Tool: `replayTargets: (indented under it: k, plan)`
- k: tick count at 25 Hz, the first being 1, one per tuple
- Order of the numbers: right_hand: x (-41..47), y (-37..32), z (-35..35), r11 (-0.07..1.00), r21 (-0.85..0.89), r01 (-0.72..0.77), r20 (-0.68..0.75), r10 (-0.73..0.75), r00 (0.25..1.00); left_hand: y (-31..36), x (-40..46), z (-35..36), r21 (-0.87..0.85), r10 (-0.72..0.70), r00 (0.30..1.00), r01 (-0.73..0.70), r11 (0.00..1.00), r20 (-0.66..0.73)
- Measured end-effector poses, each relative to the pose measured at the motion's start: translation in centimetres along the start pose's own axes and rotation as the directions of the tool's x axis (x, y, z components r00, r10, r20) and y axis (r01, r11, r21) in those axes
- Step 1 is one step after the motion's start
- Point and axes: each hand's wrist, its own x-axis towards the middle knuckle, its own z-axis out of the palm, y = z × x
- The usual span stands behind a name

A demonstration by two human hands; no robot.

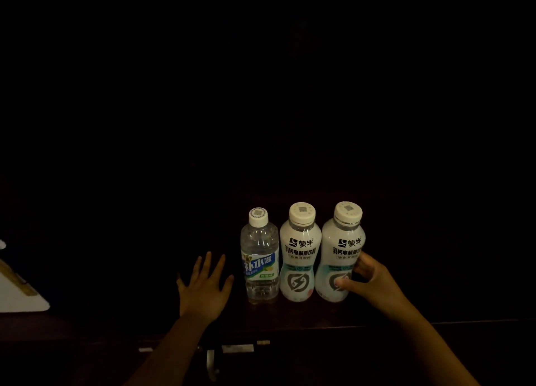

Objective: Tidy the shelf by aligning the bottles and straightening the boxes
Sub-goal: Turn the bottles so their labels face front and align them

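one hand (369, 281) round bottle (339, 258) (other (204, 287) flat)

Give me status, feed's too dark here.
Left hand open, flat beside clear bottle. Right hand grips rightmost white bottle. Three bottles upright in row. No boxes visible.

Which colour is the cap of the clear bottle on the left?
White, with a grey printed code on top; the clear bottle's cap shows in the head view.

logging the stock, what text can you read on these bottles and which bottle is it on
Clear bottle, blue label: "补水啦"; the smaller print below is too blurred to read.
Middle white bottle: "蒙牛", then "乳钙电解质饮料"; the line beneath is too small.
Right white bottle: "蒙牛" and the same drink line, its end hidden by the right hand.
Caps: printed codes, unreadable.
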Motion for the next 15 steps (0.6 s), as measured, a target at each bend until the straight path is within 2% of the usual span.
replayTargets:
  k: [4, 8, 11, 15]
  plan:
    - [0.1, -0.6, -0.2, 0.999, 0.030, 0.017, 0.054, -0.019, 0.998, 0.2, 0.1, -0.4, 0.023, 0.000, 1.000, 0.000, 1.000, 0.030]
    - [0.2, -1.4, -0.5, 1.000, 0.003, 0.025, 0.080, -0.025, 0.996, 0.7, 0.1, -1.9, 0.067, -0.021, 0.988, 0.011, 0.998, 0.153]
    - [0.4, -2.3, -0.9, 0.996, -0.079, 0.036, 0.120, -0.026, 0.992, 1.8, 0.0, -4.4, 0.014, -0.006, 0.971, 0.003, 1.000, 0.238]
    - [0.5, -4.3, -3.0, 0.962, -0.264, 0.073, 0.183, -0.024, 0.983, 3.0, -1.2, -8.6, -0.080, 0.095, 0.979, -0.081, 0.993, 0.181]
